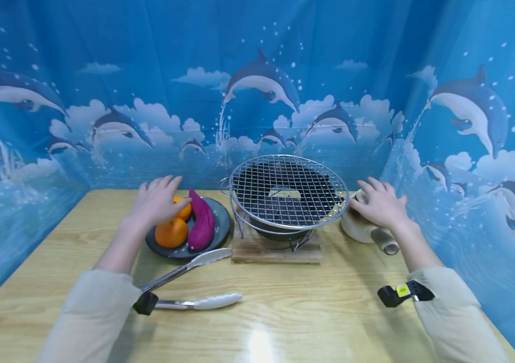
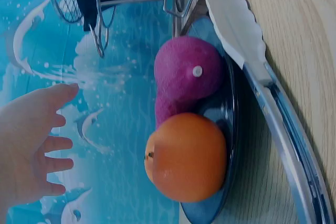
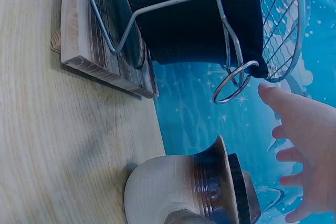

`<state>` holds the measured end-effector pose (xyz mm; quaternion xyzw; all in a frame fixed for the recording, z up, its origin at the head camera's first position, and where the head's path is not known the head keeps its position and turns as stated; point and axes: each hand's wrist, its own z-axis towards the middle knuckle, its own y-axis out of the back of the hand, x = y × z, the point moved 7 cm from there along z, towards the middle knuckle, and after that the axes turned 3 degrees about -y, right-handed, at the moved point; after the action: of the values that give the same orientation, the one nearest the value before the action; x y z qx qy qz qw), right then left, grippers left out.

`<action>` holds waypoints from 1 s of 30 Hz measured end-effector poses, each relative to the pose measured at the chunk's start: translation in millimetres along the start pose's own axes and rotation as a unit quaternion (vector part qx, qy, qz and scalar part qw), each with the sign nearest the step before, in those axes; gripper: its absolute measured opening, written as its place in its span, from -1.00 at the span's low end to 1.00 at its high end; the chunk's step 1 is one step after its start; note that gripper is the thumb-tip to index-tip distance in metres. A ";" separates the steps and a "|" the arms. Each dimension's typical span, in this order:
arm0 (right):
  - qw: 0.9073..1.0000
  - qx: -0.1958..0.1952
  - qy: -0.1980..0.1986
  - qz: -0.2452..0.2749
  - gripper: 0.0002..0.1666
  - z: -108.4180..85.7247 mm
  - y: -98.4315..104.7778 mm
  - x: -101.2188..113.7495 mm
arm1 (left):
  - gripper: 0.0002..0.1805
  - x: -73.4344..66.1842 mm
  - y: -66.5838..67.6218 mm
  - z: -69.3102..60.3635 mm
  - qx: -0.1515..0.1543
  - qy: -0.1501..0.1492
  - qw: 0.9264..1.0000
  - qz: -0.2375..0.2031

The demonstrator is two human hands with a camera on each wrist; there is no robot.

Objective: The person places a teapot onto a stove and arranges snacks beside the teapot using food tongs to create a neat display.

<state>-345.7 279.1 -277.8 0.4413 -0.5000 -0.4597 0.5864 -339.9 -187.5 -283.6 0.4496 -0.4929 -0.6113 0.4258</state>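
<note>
My left hand [image 1: 155,202] hovers with spread fingers over a dark plate [image 1: 224,222] at the left. On it lie two oranges [image 1: 171,233] and a purple eggplant [image 1: 200,227]; the left wrist view shows the hand apart from them. My right hand [image 1: 381,205], its fingers spread too, is above a pale, brown-necked teapot [image 3: 163,184] with a side handle [image 1: 384,241]. Its thumb comes close to the rim of a round wire grill net [image 1: 284,214]; whether they touch I cannot tell. Neither hand holds anything.
Under the net, a black brazier [image 3: 184,24] sits in a wire stand on a wooden board [image 1: 275,255]. Spread tongs [image 1: 214,301] with white tips lie before the plate, partly behind my left sleeve. A blue dolphin-printed curtain [image 1: 171,50] surrounds the table's back and sides.
</note>
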 end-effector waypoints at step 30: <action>0.998 -0.052 0.047 0.009 -0.34 -48.6 5.8 -3.9 | -0.53 -75.5 -10.8 -17.1 -0.011 -0.126 0.991 0.055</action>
<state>-297.2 286.8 -278.3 0.4269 -0.4514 -0.4581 0.6357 -306.6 -116.8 -286.3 0.3369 -0.5599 -0.6437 0.3983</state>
